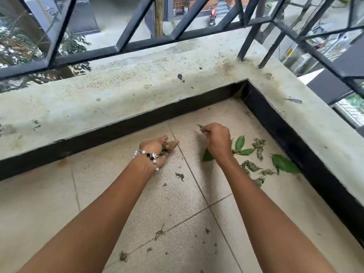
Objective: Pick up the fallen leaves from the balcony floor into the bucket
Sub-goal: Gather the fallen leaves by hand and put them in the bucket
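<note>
- The right hand [216, 139] was clenched around a green leaf, its tip poking out past the knuckles; the left hand [158, 149] cupped a small wad of leaves in curled fingers.
- More fallen leaves [256, 162] lay by the corner curb, with dry crumbs [159, 232] nearer.
- The bucket was out of view, so plenty seemed left.

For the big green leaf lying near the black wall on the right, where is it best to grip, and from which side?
Probably the big green leaf is best pinched from above at its broad end, approaching from the open floor side, since it lies flat with the black wall close behind.
</note>
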`<state>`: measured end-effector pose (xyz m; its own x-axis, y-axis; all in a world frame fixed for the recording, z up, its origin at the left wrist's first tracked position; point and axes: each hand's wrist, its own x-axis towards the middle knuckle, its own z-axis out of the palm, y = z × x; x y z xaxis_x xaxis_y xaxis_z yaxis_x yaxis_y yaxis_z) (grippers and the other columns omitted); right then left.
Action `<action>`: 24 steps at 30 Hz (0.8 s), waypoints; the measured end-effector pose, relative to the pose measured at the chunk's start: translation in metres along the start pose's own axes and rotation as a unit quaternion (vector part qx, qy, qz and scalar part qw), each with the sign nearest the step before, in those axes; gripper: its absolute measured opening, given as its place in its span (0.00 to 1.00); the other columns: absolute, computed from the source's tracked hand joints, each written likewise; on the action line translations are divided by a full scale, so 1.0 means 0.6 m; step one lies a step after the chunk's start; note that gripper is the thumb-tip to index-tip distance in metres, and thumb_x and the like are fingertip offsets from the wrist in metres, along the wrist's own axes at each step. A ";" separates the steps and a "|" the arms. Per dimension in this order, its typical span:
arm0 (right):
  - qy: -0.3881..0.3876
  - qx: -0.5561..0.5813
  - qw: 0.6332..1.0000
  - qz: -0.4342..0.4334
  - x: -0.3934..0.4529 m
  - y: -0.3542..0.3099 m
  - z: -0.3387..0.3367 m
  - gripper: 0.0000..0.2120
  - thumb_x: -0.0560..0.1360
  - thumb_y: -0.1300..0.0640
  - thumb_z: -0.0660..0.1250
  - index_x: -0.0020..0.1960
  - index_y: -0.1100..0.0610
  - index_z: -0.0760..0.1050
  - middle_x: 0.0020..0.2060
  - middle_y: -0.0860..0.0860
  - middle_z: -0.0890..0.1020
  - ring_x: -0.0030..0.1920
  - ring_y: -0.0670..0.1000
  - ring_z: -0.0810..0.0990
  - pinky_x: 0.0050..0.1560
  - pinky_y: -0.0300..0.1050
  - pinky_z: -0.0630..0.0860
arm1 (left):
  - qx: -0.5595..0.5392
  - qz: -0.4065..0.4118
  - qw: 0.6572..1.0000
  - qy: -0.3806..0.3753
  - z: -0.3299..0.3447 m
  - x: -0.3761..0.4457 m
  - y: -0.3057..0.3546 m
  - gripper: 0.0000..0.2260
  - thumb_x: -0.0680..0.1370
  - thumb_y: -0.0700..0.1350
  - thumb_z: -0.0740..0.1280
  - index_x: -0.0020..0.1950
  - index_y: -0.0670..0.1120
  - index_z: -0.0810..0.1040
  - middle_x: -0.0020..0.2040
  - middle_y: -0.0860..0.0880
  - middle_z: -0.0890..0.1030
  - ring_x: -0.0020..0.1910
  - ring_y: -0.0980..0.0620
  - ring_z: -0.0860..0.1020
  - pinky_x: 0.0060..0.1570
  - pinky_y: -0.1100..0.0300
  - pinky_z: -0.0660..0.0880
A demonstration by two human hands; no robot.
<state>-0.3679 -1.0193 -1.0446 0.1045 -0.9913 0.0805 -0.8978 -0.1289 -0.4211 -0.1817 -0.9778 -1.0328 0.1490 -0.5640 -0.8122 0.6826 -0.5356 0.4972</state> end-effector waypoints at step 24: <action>-0.041 -0.031 0.989 -0.138 -0.214 -0.023 0.026 0.08 0.68 0.66 0.74 0.48 0.60 0.84 0.40 0.54 0.84 0.41 0.55 0.78 0.36 0.45 0.76 | 0.115 0.011 0.993 0.000 -0.026 -0.069 -0.037 0.19 0.83 0.52 0.58 0.48 0.36 0.76 0.36 0.42 0.78 0.19 0.57 0.68 0.18 0.69 0.62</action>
<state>-0.3620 -0.8906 -1.0633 0.3815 -0.9179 0.1094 -0.8548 -0.3954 -0.3362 -0.1920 -0.9330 -1.0146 0.1620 -0.5765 -0.8009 0.4978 -0.6530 0.5708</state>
